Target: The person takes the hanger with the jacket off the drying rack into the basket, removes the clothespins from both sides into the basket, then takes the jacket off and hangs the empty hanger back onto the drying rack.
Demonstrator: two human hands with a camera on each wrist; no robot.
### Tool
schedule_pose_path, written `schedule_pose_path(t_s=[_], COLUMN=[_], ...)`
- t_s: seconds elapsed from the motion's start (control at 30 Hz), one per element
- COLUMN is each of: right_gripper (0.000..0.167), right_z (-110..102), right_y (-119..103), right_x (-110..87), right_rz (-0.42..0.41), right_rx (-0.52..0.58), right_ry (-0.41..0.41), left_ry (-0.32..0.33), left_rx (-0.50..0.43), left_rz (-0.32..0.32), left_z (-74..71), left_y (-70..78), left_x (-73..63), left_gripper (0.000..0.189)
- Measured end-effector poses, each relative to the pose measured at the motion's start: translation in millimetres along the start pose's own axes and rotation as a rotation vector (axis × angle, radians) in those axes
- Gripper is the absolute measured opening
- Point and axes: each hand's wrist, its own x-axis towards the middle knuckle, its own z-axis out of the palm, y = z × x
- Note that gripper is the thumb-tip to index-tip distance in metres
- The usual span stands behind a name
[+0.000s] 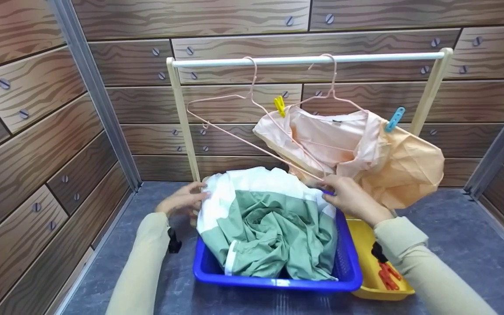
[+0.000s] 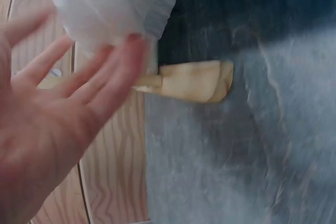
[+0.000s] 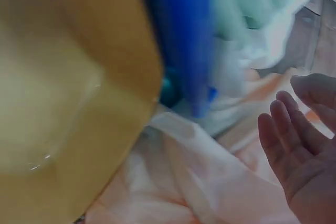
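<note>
A green and white garment (image 1: 274, 218) lies bunched in a blue basket (image 1: 278, 283). At its left side is my left hand (image 1: 185, 199), fingers extended beside the white cloth; the left wrist view shows that palm (image 2: 47, 129) with spread fingers and nothing gripped. My right hand (image 1: 352, 197) is over the basket's right rim, next to the garment's white edge and the lower corner of a bare pink hanger (image 1: 234, 134). From the right wrist, its fingers (image 3: 294, 135) appear loosely bent and hold nothing, in front of a peach garment (image 3: 210, 182).
A white rail (image 1: 287, 60) on wooden posts carries both hangers. The peach garment (image 1: 409, 166) hangs at right with a yellow clothespin (image 1: 279, 106) and a blue clothespin (image 1: 395, 119). A yellow tray (image 1: 365, 258) with red clothespins (image 1: 387, 278) stands right of the basket.
</note>
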Motion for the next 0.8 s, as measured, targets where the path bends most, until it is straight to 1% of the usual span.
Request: schedule_pose_path(t_s=[0.03, 0.07, 0.1, 0.13, 0.2, 0.3, 0.33, 0.37, 0.43, 0.53, 0.63, 0.7, 0.8], right_gripper=[0.04, 0.045, 0.05, 0.056, 0.064, 0.079, 0.084, 0.087, 0.09, 0.09, 0.082, 0.071, 0.046], right_z=[4, 7, 10, 14, 20, 26, 27, 29, 30, 33, 37, 41, 48], right_y=[3, 5, 7, 9, 11, 11, 10, 10, 9, 8, 7, 6, 3], right_x=[-0.3, -0.3, -0.2, 0.5, 2.8, 10.3, 13.8, 17.2, 23.8, 29.9, 31.1, 30.7, 30.3], right_rz=[-0.013, -0.024, -0.033, -0.039, -0.05, -0.079, -0.09, -0.106, -0.135, -0.156, -0.169, -0.187, -0.222], right_rx=[-0.002, -0.005, -0.009, -0.008, -0.033, -0.09, -0.105, -0.123, -0.15, -0.191, -0.229, -0.252, -0.316], right_ry=[-0.016, -0.032, -0.047, -0.068, -0.105, -0.157, -0.175, -0.187, -0.204, -0.214, -0.199, -0.164, -0.08], left_ry=[-0.024, -0.027, -0.017, 0.011, 0.083, 0.197, 0.219, 0.227, 0.24, 0.224, 0.188, 0.155, 0.126], left_rx=[-0.038, -0.068, -0.065, -0.052, -0.005, 0.149, 0.194, 0.229, 0.323, 0.474, 0.633, 0.721, 0.814], left_rz=[-0.026, -0.039, -0.025, 0.012, 0.117, 0.29, 0.34, 0.381, 0.435, 0.481, 0.522, 0.572, 0.644], left_z=[3.5, 7.2, 10.9, 14.7, 22.7, 33.7, 37.0, 40.0, 44.8, 50.2, 54.1, 56.0, 58.5], left_y=[0.0, 0.4, 1.0, 1.5, 4.2, 11.5, 14.7, 18.4, 24.7, 31.4, 33.7, 33.6, 32.1], left_x=[0.5, 1.3, 2.5, 4.6, 9.8, 17.7, 20.0, 21.6, 24.5, 27.8, 31.7, 33.6, 36.1], left_gripper=[0.07, 0.075, 0.078, 0.08, 0.079, 0.073, 0.071, 0.07, 0.069, 0.07, 0.068, 0.063, 0.049])
